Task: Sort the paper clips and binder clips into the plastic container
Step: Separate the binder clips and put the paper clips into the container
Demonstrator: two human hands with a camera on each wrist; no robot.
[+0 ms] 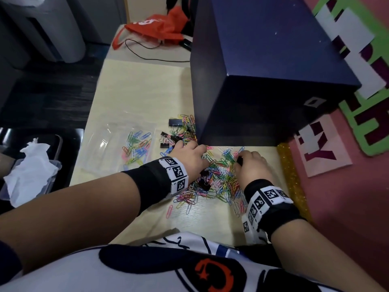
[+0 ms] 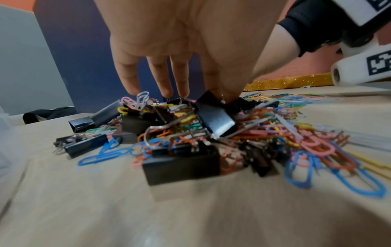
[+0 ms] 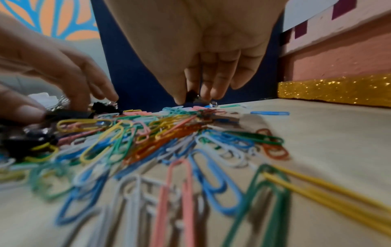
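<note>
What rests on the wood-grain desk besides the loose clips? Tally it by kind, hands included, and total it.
Dark blue box: 1
Clear plastic container: 1
Gold glitter strip along the desk's right edge: 1
Hands, left hand and right hand: 2
Total: 5

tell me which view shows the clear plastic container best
The head view: the clear plastic container lies left of the pile, with paper clips already in it. The left wrist view catches only a blurred pale edge at its far left; the right wrist view shows nothing clearly identifiable as it.
</note>
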